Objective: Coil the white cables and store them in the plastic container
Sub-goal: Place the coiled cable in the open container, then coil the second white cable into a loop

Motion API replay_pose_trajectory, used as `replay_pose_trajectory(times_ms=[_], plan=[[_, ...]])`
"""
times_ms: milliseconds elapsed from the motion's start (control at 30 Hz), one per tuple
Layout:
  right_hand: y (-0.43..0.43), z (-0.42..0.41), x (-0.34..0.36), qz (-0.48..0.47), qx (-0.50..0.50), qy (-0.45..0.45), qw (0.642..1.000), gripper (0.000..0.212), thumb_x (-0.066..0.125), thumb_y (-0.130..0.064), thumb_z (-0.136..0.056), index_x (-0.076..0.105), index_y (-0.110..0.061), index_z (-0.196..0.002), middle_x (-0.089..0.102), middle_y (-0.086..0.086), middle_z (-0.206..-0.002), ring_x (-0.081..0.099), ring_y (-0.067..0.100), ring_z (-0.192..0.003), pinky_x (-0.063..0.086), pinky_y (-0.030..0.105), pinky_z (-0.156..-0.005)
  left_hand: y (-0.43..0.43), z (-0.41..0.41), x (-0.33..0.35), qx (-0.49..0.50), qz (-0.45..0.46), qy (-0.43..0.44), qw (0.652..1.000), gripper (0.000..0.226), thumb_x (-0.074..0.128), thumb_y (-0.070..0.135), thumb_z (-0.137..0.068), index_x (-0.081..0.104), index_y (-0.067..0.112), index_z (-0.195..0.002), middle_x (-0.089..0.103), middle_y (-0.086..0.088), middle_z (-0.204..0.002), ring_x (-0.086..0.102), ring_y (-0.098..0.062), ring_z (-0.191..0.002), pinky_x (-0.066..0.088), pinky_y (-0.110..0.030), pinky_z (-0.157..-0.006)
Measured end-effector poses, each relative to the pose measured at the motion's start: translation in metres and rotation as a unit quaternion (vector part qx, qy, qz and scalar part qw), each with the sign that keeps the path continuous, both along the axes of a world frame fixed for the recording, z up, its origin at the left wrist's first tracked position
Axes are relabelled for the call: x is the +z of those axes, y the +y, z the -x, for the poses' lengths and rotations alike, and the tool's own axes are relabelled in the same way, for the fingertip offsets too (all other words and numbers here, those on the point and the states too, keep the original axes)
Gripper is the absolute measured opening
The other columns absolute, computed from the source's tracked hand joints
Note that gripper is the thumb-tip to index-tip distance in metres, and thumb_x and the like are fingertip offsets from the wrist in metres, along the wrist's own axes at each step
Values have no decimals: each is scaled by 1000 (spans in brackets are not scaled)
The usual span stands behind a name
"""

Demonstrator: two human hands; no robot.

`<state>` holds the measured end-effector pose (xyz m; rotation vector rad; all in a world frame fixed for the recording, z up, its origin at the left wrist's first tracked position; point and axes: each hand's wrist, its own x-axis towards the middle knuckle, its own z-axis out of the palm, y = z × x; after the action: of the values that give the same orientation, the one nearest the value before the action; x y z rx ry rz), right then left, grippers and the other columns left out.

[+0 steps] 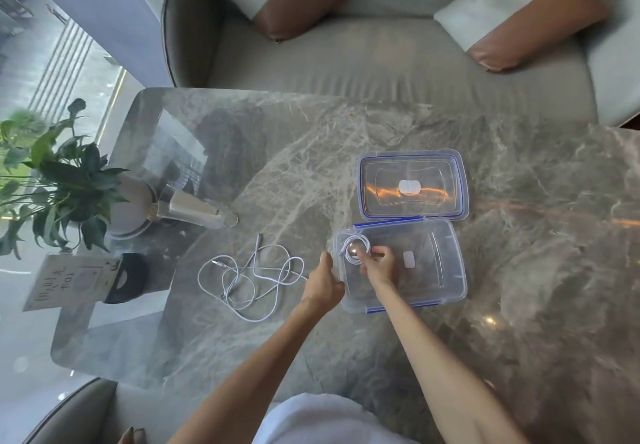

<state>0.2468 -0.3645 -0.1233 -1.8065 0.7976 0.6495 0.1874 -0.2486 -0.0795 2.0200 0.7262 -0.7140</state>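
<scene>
Right fingers: the right hand reaches into the clear rectangular plastic container with blue clips, its fingers curled, pinching a small coiled white cable low in the corner ahead of the fingertips.
Left fingers: the left hand clasps the container's near wall from outside, thumb raised along it.
Next cable: a tangle of loose white cable lies on the grey marble-patterned table, outward of the left fingers and well apart from the right ones.
Long axis: none clear. It is sprawled loops, with one strand trailing to just beside the left fingers.
Nearer hand: the left, judging by position.
Container contents: the coil, plus a small white patch, seemingly on the base.
Lid: the clear plastic lid with blue seal lies flat beyond the fingertips.
</scene>
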Motion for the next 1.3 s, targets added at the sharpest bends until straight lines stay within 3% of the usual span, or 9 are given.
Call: replay_pose_trajectory(times_ms=[200, 367, 500, 600, 733, 1000, 1067, 1167, 1300], plan=[[-22, -1, -1, -31, 10, 35, 999, 29, 54, 2, -98, 59, 10, -126, 66, 23, -101, 62, 27, -82, 57, 43, -85, 6, 3, -4, 4, 4, -26, 1000, 26, 46, -2, -82, 41, 2, -107, 66, -25, -87, 60, -43, -70, 54, -53, -62], [-22, 2, 16, -37, 31, 62, 997, 25, 50, -6, -101, 64, 2, -120, 70, 28, -117, 65, 29, -91, 57, 45, -87, 16, -2, -7, -5, -15, -23, 1000, 38, 50, 3, -85, 49, 7, -122, 68, -18, -100, 64, -38, -94, 52, -41, -77], [-11, -5, 49, 152, 125, -64, 978, 18, 51, -28, -97, 66, -19, -94, 75, 4, -102, 68, 29, -96, 48, 32, -79, 49, -6, 0, -14, -39, -59, 997, 38, 57, 21, -94, 55, 9, -131, 70, -16, -114, 65, -32, -106, 50, -36, -89], [30, -12, 72, 144, 189, -166, 957, 17, 54, -29, -96, 66, -20, -88, 71, -2, -86, 67, 26, -87, 40, 29, -69, 107, -6, 2, -20, -102, -130, 986, 30, 57, 15, -95, 62, 14, -124, 71, -12, -114, 68, -31, -100, 52, -37, -87], [118, -3, 62, 109, 396, -150, 899, 21, 55, -27, -97, 72, -13, -98, 76, 9, -101, 69, 31, -97, 51, 37, -79, 183, -1, -11, -168, -215, -84, 958, 48, 51, 4, -90, 58, 25, -132, 59, -5, -130, 54, -31, -121, 44, -43, -98], [188, 59, 4, 246, 656, -72, 710, 33, 61, -30, -95, 61, -14, -124, 60, 10, -136, 49, 31, -133, 43, 38, -103, 231, 45, -53, -355, -233, -31, 905, 59, 62, 19, -87, 41, 24, -142, 33, -6, -150, 33, -28, -137, 34, -41, -110], [185, 65, 2, 255, 646, -85, 714, 27, 50, -12, -96, 64, -13, -120, 64, 13, -130, 56, 32, -126, 48, 39, -97, 236, 55, -57, -347, -226, -45, 909, 50, 63, 23, -89, 47, 21, -137, 34, -6, -150, 34, -26, -137, 35, -39, -109], [171, 62, 13, 177, 590, -86, 783, 25, 51, -7, -94, 69, -12, -110, 71, 14, -115, 65, 33, -110, 51, 38, -90, 240, 59, -48, -277, -200, -40, 939, 43, 59, 18, -87, 49, 17, -130, 42, -5, -145, 40, -26, -134, 32, -39, -110], [140, 46, 60, 31, 481, -115, 869, 23, 62, -5, -92, 70, -27, -91, 71, -10, -86, 66, -1, -78, 47, 24, -78, 232, 60, -15, -212, -205, -128, 947, 79, 60, 15, -81, 25, 13, -152, 27, -9, -159, 20, -30, -149, 10, -52, -121]])
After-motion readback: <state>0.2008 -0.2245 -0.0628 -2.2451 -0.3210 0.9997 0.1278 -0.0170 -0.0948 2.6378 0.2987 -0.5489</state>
